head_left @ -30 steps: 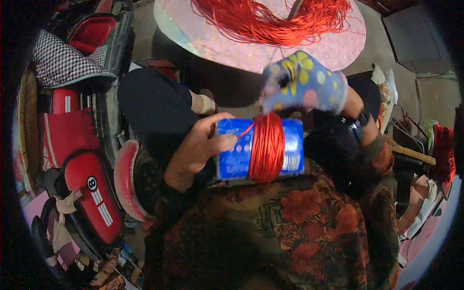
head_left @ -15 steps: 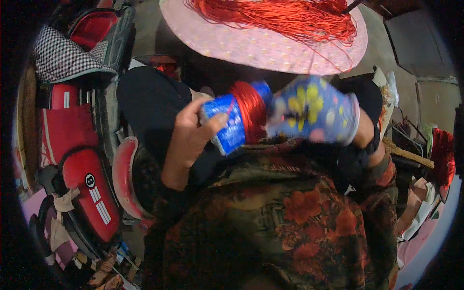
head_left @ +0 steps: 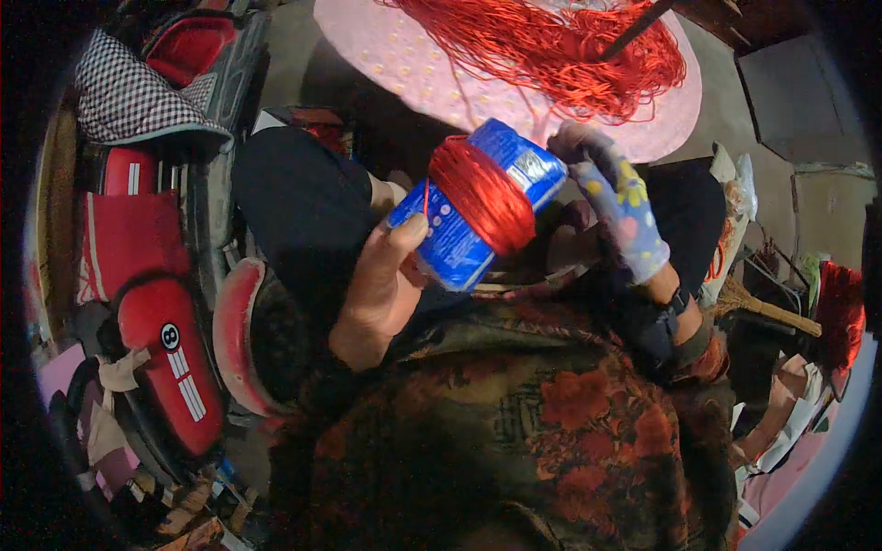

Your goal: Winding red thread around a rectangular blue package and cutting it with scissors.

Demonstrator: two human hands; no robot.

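My left hand (head_left: 381, 285), bare, grips the lower left end of a blue plastic-wrapped packet (head_left: 450, 248), thumb on top. Around the packet's middle runs a thick band of shiny red cord (head_left: 482, 197). The packet is tilted, its right end raised. My right hand (head_left: 617, 197) wears a blue glove with yellow flowers and pink dots. Its fingers are bent together just off the packet's right end, where a thin red strand comes down from the pile. Beyond, a large tangle of red cord (head_left: 542, 50) lies on a round pink padded top (head_left: 413, 69).
A dark rod (head_left: 634, 32) stands up in the tangle. To the left are red and black seats (head_left: 170, 367) and a checkered cloth (head_left: 138, 96). A straw broom (head_left: 767, 312) and a shiny red bundle (head_left: 838, 308) are at the right.
My right hand has moved from against the wound cord to beyond the packet's right end, up and outward. My left hand has turned the packet, and it now shows more of its face.
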